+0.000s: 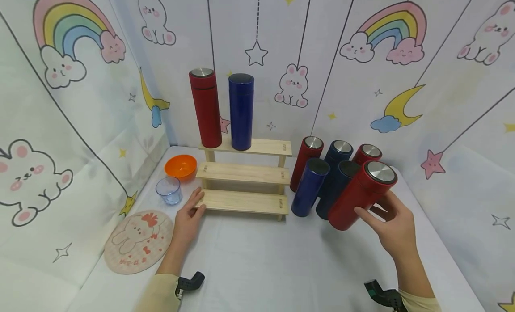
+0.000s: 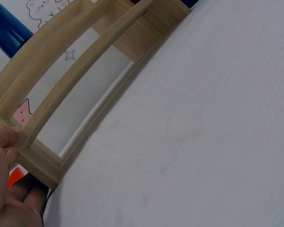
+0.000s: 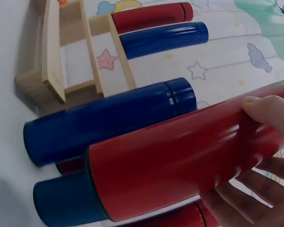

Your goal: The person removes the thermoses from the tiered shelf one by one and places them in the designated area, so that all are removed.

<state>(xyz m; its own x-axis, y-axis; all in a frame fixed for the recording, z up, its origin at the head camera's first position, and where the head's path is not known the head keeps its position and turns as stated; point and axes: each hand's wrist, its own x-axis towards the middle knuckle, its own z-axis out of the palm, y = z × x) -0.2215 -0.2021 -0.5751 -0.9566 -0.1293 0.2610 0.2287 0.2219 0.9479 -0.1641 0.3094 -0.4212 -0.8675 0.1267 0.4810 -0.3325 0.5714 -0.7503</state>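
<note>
My right hand [image 1: 392, 225] grips a red thermos bottle [image 1: 360, 198] with a silver lid, tilted, in front of the grouped bottles on the right. The right wrist view shows the thumb and fingers wrapped around this red thermos [image 3: 180, 161]. My left hand [image 1: 190, 216] holds the left end of the lowest step of a three-step wooden rack [image 1: 243, 201]; the left wrist view has the thumb above that step and fingers under it. On the top step stand a red thermos [image 1: 206, 108] and a blue thermos [image 1: 241, 111], side by side at its left and middle.
A blue thermos [image 1: 310, 187], a red one [image 1: 306, 164] and several others stand right of the rack. Left of it are an orange bowl [image 1: 181, 167], a clear bluish cup [image 1: 169, 191] and a round rabbit mat [image 1: 138, 242]. Patterned cloth walls enclose the white table.
</note>
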